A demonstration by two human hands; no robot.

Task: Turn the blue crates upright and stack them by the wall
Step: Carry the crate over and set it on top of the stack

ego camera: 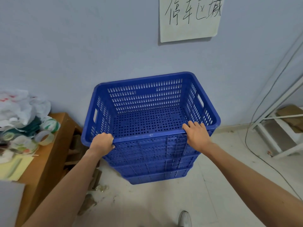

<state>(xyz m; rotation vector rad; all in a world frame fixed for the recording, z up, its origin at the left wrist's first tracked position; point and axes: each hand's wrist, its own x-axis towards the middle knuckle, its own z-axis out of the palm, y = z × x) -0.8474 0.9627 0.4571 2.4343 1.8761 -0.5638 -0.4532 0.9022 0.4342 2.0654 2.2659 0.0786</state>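
Both hands grip the near rim of the top crate (148, 110): left hand (102, 142) curled closed over it, right hand (196, 134) clasping it. It sits upright on the blue stack (155, 167) against the wall (82, 51); stacking looks nearly finished.

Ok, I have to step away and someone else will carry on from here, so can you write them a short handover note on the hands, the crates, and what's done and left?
Left hand: closed over the near rim of the top blue crate, at its left corner.
Right hand: fingers hooked over the same rim, towards the right.
Crates: the top crate is upright, empty, nested on the stack of blue crates against the wall, beside the wooden bench.
Done: every crate in view is upright and stacked.
Left: check that the top crate sits squarely, let go, then look for further crates; none shows outside the stack here.
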